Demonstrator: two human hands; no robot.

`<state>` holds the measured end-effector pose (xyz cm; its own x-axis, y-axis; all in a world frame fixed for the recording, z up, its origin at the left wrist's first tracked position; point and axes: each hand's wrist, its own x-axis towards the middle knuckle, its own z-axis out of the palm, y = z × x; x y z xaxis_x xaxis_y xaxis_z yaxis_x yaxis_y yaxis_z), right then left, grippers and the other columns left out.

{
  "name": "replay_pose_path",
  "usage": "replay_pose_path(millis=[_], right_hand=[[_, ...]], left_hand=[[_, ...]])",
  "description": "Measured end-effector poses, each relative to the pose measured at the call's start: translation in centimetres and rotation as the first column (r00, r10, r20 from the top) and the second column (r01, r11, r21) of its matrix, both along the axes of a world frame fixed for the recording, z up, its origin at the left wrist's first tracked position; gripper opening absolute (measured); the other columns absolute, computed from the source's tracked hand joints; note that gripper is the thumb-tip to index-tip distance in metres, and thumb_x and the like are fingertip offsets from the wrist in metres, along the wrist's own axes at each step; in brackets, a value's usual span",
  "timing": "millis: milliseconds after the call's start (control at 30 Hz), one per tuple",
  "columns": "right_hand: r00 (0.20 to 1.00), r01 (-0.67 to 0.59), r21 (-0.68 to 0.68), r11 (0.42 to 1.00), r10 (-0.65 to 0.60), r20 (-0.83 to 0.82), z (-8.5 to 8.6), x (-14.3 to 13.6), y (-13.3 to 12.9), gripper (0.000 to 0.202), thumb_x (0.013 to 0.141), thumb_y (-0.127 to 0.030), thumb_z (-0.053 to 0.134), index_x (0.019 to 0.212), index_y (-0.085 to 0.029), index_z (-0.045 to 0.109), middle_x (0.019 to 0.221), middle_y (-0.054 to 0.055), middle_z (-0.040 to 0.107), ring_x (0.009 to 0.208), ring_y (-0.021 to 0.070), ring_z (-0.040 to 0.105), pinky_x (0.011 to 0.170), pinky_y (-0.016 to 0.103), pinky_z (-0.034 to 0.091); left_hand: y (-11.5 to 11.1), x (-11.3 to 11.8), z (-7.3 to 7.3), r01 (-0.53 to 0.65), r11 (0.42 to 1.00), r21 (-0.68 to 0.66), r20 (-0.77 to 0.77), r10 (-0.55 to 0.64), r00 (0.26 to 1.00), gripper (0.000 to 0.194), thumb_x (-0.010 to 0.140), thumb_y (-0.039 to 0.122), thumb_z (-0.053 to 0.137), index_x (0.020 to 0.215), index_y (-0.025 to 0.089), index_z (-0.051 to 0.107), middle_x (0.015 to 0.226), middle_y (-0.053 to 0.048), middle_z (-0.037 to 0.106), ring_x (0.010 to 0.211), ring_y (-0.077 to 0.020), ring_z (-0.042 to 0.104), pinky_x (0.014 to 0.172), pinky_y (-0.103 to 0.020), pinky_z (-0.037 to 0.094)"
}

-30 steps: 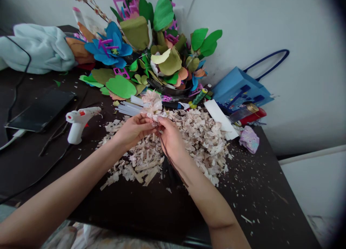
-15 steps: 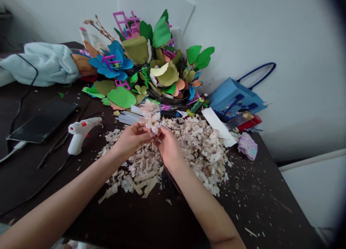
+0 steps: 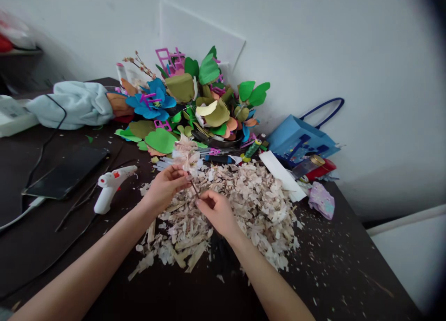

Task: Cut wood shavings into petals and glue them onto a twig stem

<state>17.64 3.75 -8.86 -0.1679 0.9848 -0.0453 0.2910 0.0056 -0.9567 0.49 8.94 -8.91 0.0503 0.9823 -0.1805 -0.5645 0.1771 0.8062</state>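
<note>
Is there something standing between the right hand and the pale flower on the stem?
Yes, the left hand: its fingertips pinch the thin dark stem just below the pale flower, between it and the right hand, which is lower on the stem.

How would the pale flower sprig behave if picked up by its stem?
Likely fragile: the pale flower sprig has thin, papery-looking petals. Its brown stem is probably fairly stiff, running straight between the left hand and right hand. It may tip petals-first, with its bulk at one end.
</note>
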Motion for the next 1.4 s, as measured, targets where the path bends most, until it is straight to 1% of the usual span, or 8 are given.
replay_pose_path(millis=[167,333,433,667,900,1033,1167,1400], right_hand=[[0.999,-0.045,-0.01,0.999,0.045,-0.003,0.4,-0.8,0.1,0.018,0.082,-0.029,0.061,0.067,-0.02,0.055,0.059,-0.006,0.047,0.055,0.0116,0.04,0.055,0.026,0.031],[0.998,-0.021,-0.048,0.999,0.017,-0.064,0.3,-2.1,0.6,0.02,0.078,-0.033,0.064,0.065,-0.021,0.054,0.058,-0.006,0.048,0.053,0.0113,0.041,0.053,0.025,0.032],[0.997,0.0,-0.055,0.998,-0.004,-0.083,-0.4,-2.8,1.3,0.02,0.076,-0.035,0.064,0.066,-0.021,0.054,0.055,-0.006,0.047,0.05,0.0111,0.04,0.051,0.024,0.031],[0.994,0.042,-0.062,0.997,-0.048,-0.098,-2.4,-4.3,2.6,0.023,0.077,-0.037,0.063,0.064,-0.022,0.052,0.05,-0.008,0.043,0.043,0.01,0.036,0.046,0.024,0.028],[0.994,0.055,-0.095,0.994,-0.064,-0.088,-2.8,-5.2,2.9,0.024,0.08,-0.034,0.064,0.064,-0.022,0.051,0.048,-0.008,0.044,0.039,0.0095,0.038,0.044,0.023,0.031],[0.996,0.0,-0.115,0.993,-0.011,-0.089,-2.3,-4.7,2.6,0.024,0.083,-0.04,0.066,0.071,-0.021,0.057,0.048,-0.008,0.047,0.038,0.0108,0.043,0.042,0.024,0.034],[0.996,0.004,-0.08,0.997,-0.011,-0.091,-1.7,-3.3,1.7,0.024,0.084,-0.044,0.066,0.079,-0.021,0.061,0.054,-0.007,0.05,0.045,0.0109,0.046,0.045,0.023,0.036],[0.998,0.013,-0.035,0.999,-0.015,-0.059,-1.3,-1.9,0.6,0.018,0.085,-0.038,0.063,0.08,-0.021,0.062,0.053,-0.006,0.05,0.044,0.0119,0.048,0.045,0.023,0.037]], left_hand=[[0.2,-0.3,-0.3,-0.018,0.999,-0.044,0.032,0.02,0.999,0.05,0.044,0.014,0.096,0.082,0.015,0.062,0.069,0.004,0.068,0.063,-0.0094,0.065,0.061,-0.02,0.057],[0.4,-0.6,-0.7,-0.025,0.997,-0.071,0.008,0.025,1.0,0.045,0.05,0.014,0.094,0.083,0.014,0.064,0.071,0.003,0.069,0.062,-0.0085,0.065,0.061,-0.02,0.056],[0.5,-0.8,-1.0,-0.012,0.997,-0.082,-0.034,0.009,0.999,0.044,0.05,0.018,0.094,0.083,0.013,0.065,0.07,0.002,0.069,0.061,-0.009,0.064,0.06,-0.021,0.056],[0.8,-1.4,-1.8,-0.022,0.998,-0.061,-0.191,0.01,0.981,0.049,0.043,0.026,0.096,0.079,0.013,0.067,0.066,0.002,0.069,0.061,-0.0108,0.063,0.054,-0.021,0.051],[1.3,-1.8,-2.1,0.001,0.998,-0.056,-0.332,-0.02,0.943,0.046,0.04,0.03,0.094,0.073,0.014,0.065,0.059,0.004,0.067,0.05,-0.0097,0.058,0.049,-0.022,0.046],[1.6,-2.4,-2.1,0.021,0.997,-0.072,-0.382,-0.046,0.923,0.046,0.041,0.03,0.094,0.072,0.014,0.065,0.055,0.003,0.067,0.048,-0.01,0.058,0.05,-0.022,0.046],[2.0,-3.0,-2.1,0.037,0.996,-0.077,-0.41,-0.065,0.91,0.044,0.041,0.028,0.094,0.071,0.015,0.065,0.055,0.003,0.067,0.049,-0.0111,0.059,0.051,-0.023,0.047],[2.1,-3.4,-2.3,0.069,0.995,-0.07,-0.411,-0.092,0.907,0.034,0.047,0.024,0.093,0.068,0.016,0.067,0.06,0.002,0.066,0.052,-0.0107,0.059,0.051,-0.022,0.047]])
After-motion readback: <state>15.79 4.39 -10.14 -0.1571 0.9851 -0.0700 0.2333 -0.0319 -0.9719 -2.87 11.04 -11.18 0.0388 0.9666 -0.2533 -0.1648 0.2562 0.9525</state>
